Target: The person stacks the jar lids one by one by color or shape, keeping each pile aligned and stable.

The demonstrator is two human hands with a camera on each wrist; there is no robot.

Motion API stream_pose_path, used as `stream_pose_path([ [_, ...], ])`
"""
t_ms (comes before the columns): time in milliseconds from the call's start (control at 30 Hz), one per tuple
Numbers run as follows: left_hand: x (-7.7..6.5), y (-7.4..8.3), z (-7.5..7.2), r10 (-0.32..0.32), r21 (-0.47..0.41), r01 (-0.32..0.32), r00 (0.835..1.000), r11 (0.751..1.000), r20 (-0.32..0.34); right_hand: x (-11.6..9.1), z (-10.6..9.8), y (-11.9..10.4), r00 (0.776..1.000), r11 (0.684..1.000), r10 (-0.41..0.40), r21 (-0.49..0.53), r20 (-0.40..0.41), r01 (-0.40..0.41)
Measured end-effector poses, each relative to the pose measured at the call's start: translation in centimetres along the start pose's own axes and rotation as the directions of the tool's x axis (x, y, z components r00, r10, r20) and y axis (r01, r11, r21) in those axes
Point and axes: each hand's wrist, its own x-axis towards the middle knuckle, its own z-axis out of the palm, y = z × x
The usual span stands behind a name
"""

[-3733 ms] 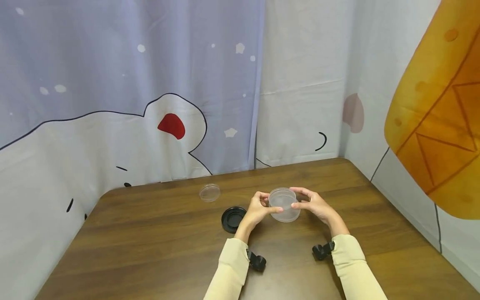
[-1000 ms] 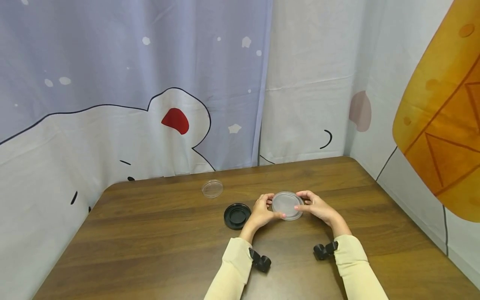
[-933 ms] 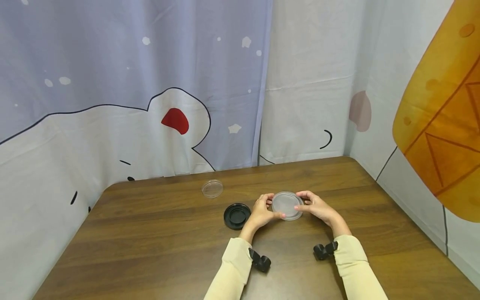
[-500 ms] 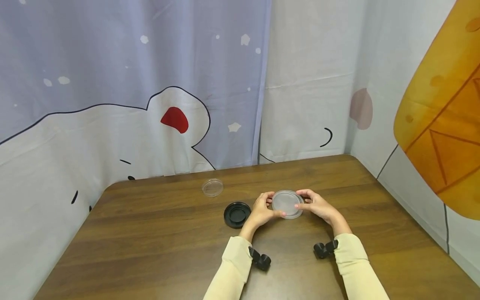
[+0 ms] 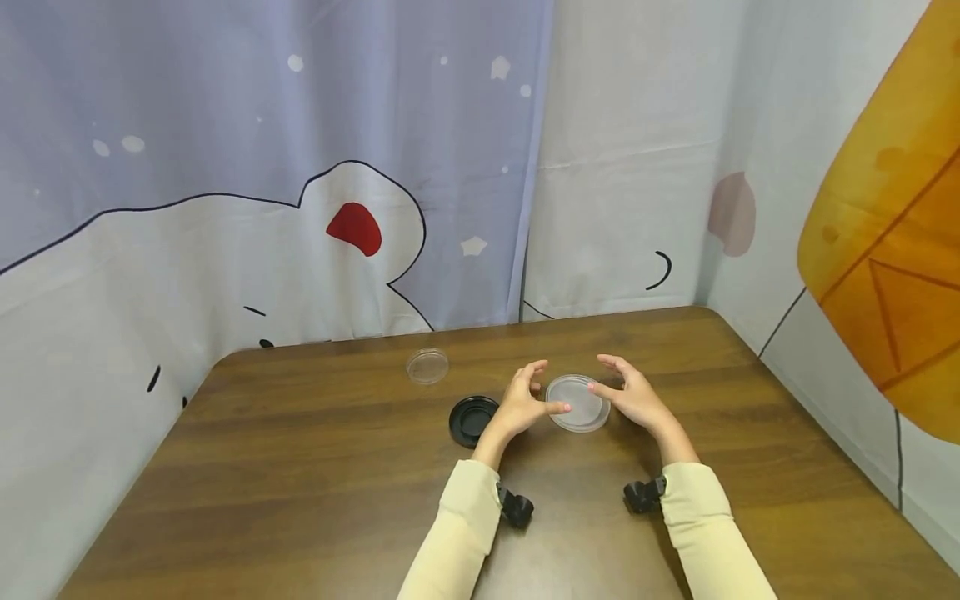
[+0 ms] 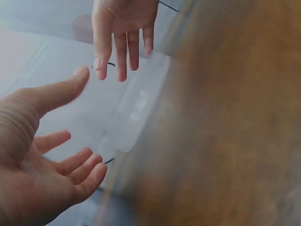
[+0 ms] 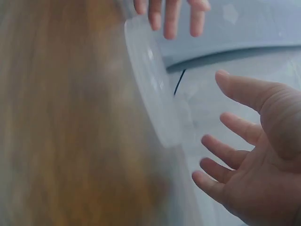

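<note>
A clear round plastic container (image 5: 577, 403) sits on the table between both hands; the wrist views show its translucent side wall, somewhat blurred. To its left my left hand (image 5: 522, 402) hovers with fingers spread, apart from the container. On the other side my right hand (image 5: 634, 395) is likewise spread, its thumb over the container's rim in the head view. In the left wrist view, a gap separates the left fingers from the container (image 6: 138, 103). The right wrist view shows my right hand (image 7: 254, 150) apart from it too, holding nothing.
Left of the container a black round lid-like piece (image 5: 471, 421) lies on the wooden table (image 5: 300, 467), partly behind the left wrist. A clear round disc or lid (image 5: 427, 366) lies farther back. A patterned curtain (image 5: 450, 167) stands behind the table's far edge.
Both hands gripped the clear container, which showed more of its side wall at first and then sat flatter. Since half a second ago they have let go and spread apart, lifting slightly.
</note>
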Motion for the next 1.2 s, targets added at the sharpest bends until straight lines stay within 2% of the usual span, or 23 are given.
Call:
stream_pose_path([
  [33, -0.1, 0.3, -0.2, 0.006, 0.013, -0.007, 1.0, 1.0, 0.01, 0.0, 0.2, -0.3, 1.0, 1.0, -0.006, -0.029, -0.015, 0.005],
  [133, -0.4, 0.7, -1.3, 0.049, 0.125, -0.053, 0.998, 0.991, 0.042, 0.2, 1.4, -1.6, 0.998, 0.991, -0.051, -0.123, -0.025, 0.048],
  [200, -0.5, 0.8, -2.5, 0.082, 0.227, -0.091, 0.995, 0.97, 0.05, 0.5, 2.3, -2.8, 0.996, 0.98, -0.093, -0.175, -0.005, 0.09],
  [267, -0.6, 0.8, -4.2, 0.103, 0.335, -0.111, 0.994, 0.936, 0.042, 0.9, 3.4, -4.3, 0.989, 0.967, -0.139, -0.208, 0.043, 0.145],
  [433, -0.7, 0.5, -8.5, 0.082, 0.501, -0.078, 0.997, 0.862, 0.013, 2.2, 5.3, -8.0, 0.968, 0.92, -0.195, -0.311, 0.16, 0.236],
  [567, -0.5, -0.6, -11.7, 0.029, 0.587, -0.018, 1.0, 0.809, -0.01, 4.2, 7.4, -9.7, 0.947, 0.875, -0.169, -0.4, 0.273, 0.272],
  [633, -0.4, -1.3, -13.2, -0.021, 0.608, 0.029, 1.0, 0.793, -0.021, 5.3, 8.5, -9.9, 0.939, 0.866, -0.141, -0.422, 0.312, 0.27],
  [700, -0.3, -2.2, -14.5, -0.079, 0.615, 0.081, 0.996, 0.784, -0.03, 6.4, 9.4, -9.8, 0.939, 0.876, -0.11, -0.414, 0.326, 0.247],
  [767, -0.3, -3.2, -15.8, -0.145, 0.6, 0.138, 0.989, 0.788, -0.038, 7.4, 10.4, -9.5, 0.944, 0.906, -0.074, -0.374, 0.321, 0.199],
  [867, -0.3, -4.6, -17.5, -0.238, 0.511, 0.233, 0.97, 0.827, -0.057, 8.7, 11.5, -9.1, 0.948, 0.962, -0.015, -0.254, 0.319, 0.101],
  [900, 0.1, -6.0, -18.1, -0.238, 0.481, 0.24, 0.969, 0.843, -0.067, 9.0, 11.9, -9.1, 0.947, 0.975, 0.005, -0.21, 0.321, 0.066],
  [933, 0.2, -6.3, -18.4, -0.259, 0.438, 0.268, 0.962, 0.858, -0.08, 9.3, 12.2, -9.1, 0.945, 0.986, 0.025, -0.165, 0.326, 0.031],
  [1000, 0.3, -6.8, -18.9, -0.295, 0.36, 0.311, 0.95, 0.88, -0.1, 9.9, 12.7, -9.2, 0.941, 0.995, 0.059, -0.093, 0.334, -0.029],
  [1100, 0.6, -7.4, -18.8, -0.319, 0.275, 0.342, 0.939, 0.899, -0.128, 10.5, 13.5, -9.5, 0.94, 0.996, 0.086, -0.051, 0.33, -0.074],
  [1133, 0.3, -6.6, -18.5, -0.346, 0.245, 0.37, 0.928, 0.896, -0.138, 10.6, 13.6, -9.5, 0.94, 0.995, 0.095, -0.045, 0.327, -0.084],
  [1200, 0.5, -7.1, -17.9, -0.342, 0.231, 0.373, 0.925, 0.898, -0.165, 10.9, 14.1, -9.6, 0.945, 0.995, 0.098, -0.033, 0.312, -0.092],
])
